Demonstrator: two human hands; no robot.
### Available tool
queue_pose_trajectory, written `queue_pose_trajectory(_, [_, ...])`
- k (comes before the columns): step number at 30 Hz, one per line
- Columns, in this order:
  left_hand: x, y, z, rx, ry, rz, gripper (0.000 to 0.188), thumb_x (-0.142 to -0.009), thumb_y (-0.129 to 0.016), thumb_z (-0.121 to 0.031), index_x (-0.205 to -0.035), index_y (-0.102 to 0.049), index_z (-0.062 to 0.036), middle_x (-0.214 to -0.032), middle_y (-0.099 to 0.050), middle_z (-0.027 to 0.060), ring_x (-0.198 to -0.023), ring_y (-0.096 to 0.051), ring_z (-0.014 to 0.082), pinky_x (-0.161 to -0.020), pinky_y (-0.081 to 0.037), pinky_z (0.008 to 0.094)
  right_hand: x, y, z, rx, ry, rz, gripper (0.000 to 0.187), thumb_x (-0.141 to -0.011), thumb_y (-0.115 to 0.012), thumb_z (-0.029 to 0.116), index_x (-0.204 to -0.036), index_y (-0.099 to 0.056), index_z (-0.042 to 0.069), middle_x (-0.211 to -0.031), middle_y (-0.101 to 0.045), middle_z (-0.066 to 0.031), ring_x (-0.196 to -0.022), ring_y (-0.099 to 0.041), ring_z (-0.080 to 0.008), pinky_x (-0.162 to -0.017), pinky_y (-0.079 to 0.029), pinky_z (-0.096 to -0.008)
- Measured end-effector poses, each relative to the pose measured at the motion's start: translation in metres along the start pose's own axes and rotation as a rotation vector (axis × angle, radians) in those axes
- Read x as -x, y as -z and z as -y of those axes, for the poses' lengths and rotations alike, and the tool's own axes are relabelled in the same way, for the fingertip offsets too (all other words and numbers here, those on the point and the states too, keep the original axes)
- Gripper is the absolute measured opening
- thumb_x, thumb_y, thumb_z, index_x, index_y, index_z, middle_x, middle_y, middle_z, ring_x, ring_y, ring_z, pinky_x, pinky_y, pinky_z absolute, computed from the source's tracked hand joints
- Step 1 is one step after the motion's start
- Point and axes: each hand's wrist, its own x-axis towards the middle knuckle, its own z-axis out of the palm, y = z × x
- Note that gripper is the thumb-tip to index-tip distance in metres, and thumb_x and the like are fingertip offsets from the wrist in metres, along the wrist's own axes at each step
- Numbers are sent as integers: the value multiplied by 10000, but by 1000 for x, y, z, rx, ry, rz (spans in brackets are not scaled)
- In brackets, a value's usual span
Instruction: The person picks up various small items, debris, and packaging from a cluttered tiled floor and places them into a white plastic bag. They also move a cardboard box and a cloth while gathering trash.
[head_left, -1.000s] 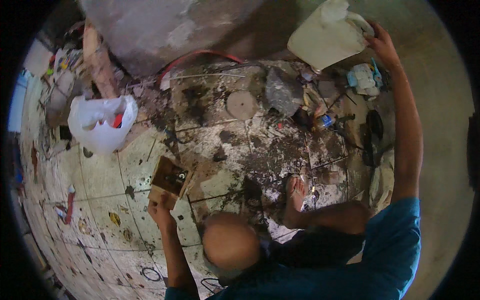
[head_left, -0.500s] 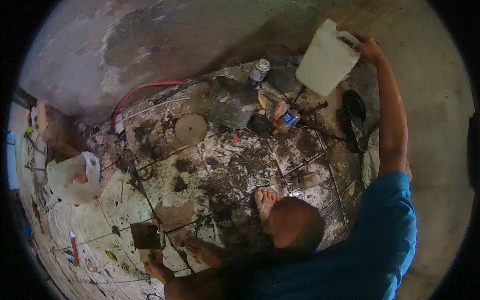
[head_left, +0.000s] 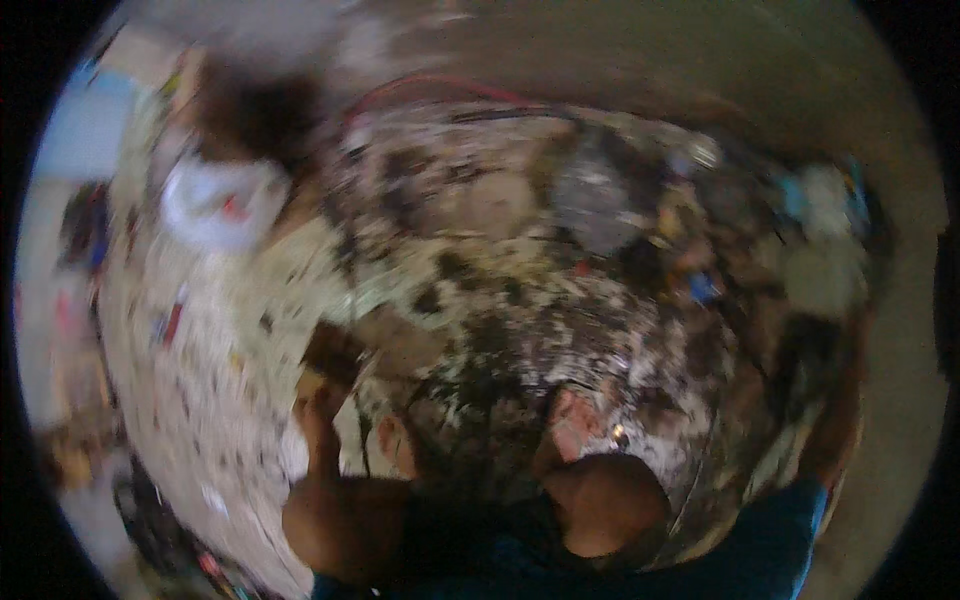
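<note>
My left hand (head_left: 318,400) is closed on a flat, squarish brown piece (head_left: 335,350), dark above and tan at the fingers; its exact kind is unclear. It is held over the floor, left of my feet. Far right, my right hand (head_left: 858,318) is smeared by motion at the end of my outstretched arm. Beside it is a pale plastic jug (head_left: 825,275), also blurred. Whether my fingers are around its handle does not show. A white and light-blue thing (head_left: 825,200) is just beyond the jug, too blurred to name.
On the dirty tiled floor are a white plastic bag (head_left: 225,205), a round disc (head_left: 498,203), a grey bundle (head_left: 597,195) and a spray can (head_left: 700,155). A red hose (head_left: 440,82) runs along the wall. My bare knees and feet are in the near middle.
The view has swung left, and everything is blurred. My right hand, gripping the raised jug's handle before, is now lower in the picture with the jug beside it. My left hand keeps the brown piece.
</note>
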Motion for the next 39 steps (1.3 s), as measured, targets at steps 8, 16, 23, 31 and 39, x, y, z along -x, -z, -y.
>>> queue_pose_trajectory(8, [7,-14,2,46,10,-8,232,-895,-654,-91,-1091,-646,31,-999,-698,90,-808,-667,183,-701,-528,305,13,7,74,-85,66,-4,426,-944,-620,187,-1333,-588,18,-1197,-685,-175,-1012,-692,-274,-795,-557,-411])
queue_pose_trajectory(16, [5,-44,23,118,15,79,273,-876,-629,-95,-1103,-653,55,-1008,-701,104,-846,-680,194,-785,-557,327,175,125,511,-570,915,263,394,-895,-682,197,-1244,-616,26,-1078,-704,-196,-931,-699,-365,-777,-566,-426])
queue_pose_trajectory(23, [16,-46,41,268,41,94,249,-902,-609,-38,-1130,-644,57,-1003,-701,106,-858,-679,178,-774,-567,321,296,89,782,-415,1053,543,465,-901,-671,368,-1209,-600,27,-964,-723,-198,-920,-707,-399,-785,-569,-513])
queue_pose_trajectory(31, [11,-18,43,138,98,79,270,-911,-631,-62,-1146,-628,70,-1001,-689,108,-877,-648,175,-780,-542,318,293,63,856,-738,490,767,573,-794,-817,381,-1239,-669,52,-1036,-720,-219,-1056,-684,-333,-919,-532,-421])
queue_pose_trajectory(39, [-4,-38,69,-53,214,-52,282,-891,-694,-164,-1091,-641,28,-1007,-664,98,-836,-629,162,-712,-521,313,232,112,698,-778,778,693,370,-844,-740,264,-1159,-721,70,-1097,-721,-197,-1020,-695,-327,-909,-532,-406])
